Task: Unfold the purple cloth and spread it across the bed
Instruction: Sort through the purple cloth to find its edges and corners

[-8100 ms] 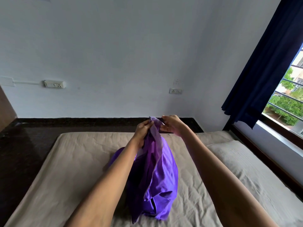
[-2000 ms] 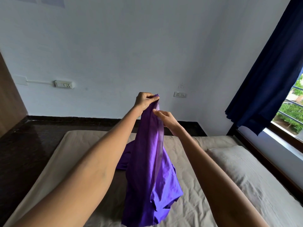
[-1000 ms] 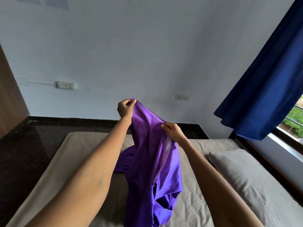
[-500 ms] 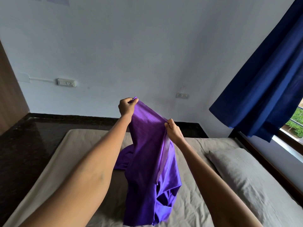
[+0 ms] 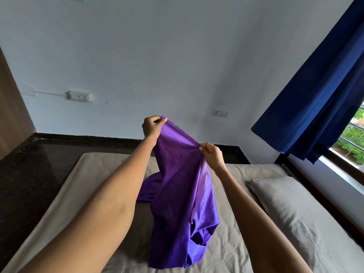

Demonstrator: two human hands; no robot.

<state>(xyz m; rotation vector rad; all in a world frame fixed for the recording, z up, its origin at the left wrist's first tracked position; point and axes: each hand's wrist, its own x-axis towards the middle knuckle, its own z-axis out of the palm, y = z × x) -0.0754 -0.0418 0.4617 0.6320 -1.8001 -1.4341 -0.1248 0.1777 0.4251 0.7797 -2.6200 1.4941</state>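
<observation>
Purple satin-like cloth (image 5: 177, 186): looks light, limp, slippery; best held at top edge. Left hand (image 5: 151, 127), right hand (image 5: 212, 156) each pinch edge, rest bunched on beige-sheeted bed (image 5: 232, 243).

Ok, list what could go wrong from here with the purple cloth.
1. The left hand and right hand pinch only the top edge of the purple cloth; it may slip free.
2. Its lower part lies bunched on the bed, so spreading may leave folds.
</observation>
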